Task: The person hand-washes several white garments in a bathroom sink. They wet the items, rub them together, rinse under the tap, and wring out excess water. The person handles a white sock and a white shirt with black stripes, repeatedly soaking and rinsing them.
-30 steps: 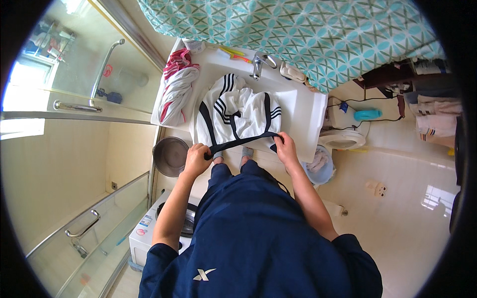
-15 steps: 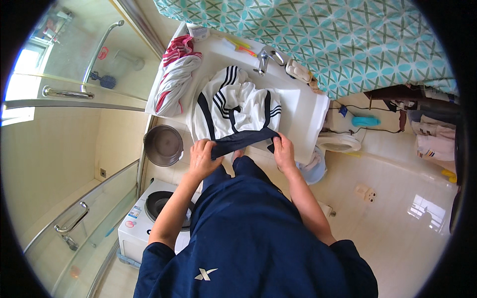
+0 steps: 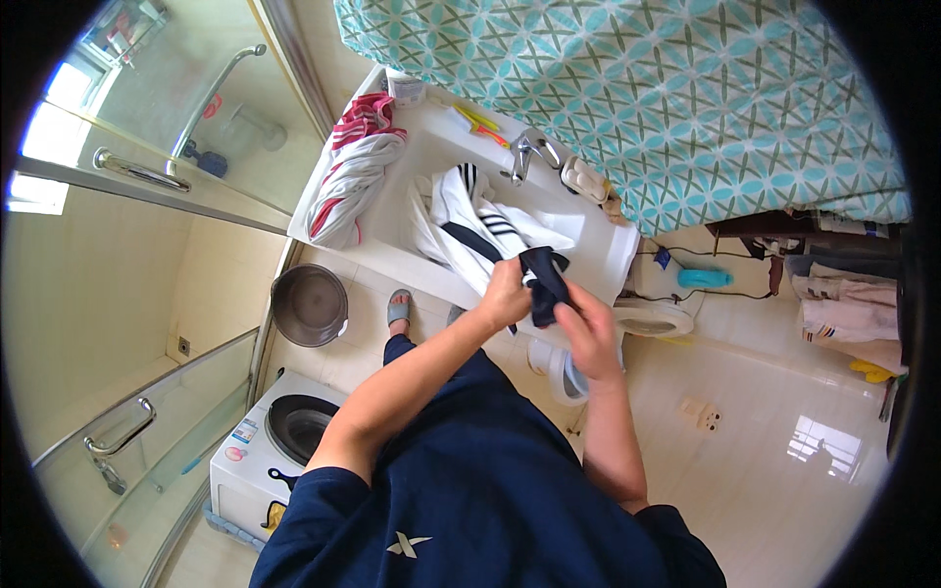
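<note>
Tiled bathroom floor [image 3: 784, 441] spreads below a white sink [image 3: 412, 186], over whose front edge both hands meet. Closed around the dark navy trim of a white garment with navy stripes [image 3: 480, 230], the left hand [image 3: 507, 294] and the right hand [image 3: 585, 333] pinch the fabric between them, the rest of the garment trailing away from the grip into the basin. Beyond the grip stands a chrome tap [image 3: 524, 152], and far to its left a red-and-white towel [image 3: 353, 171] drapes over the sink's end.

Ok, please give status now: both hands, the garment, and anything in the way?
Left hand and right hand both grip the dark band of the white striped garment. Garment hangs over the white sink. Tap behind, nothing blocking.
</note>
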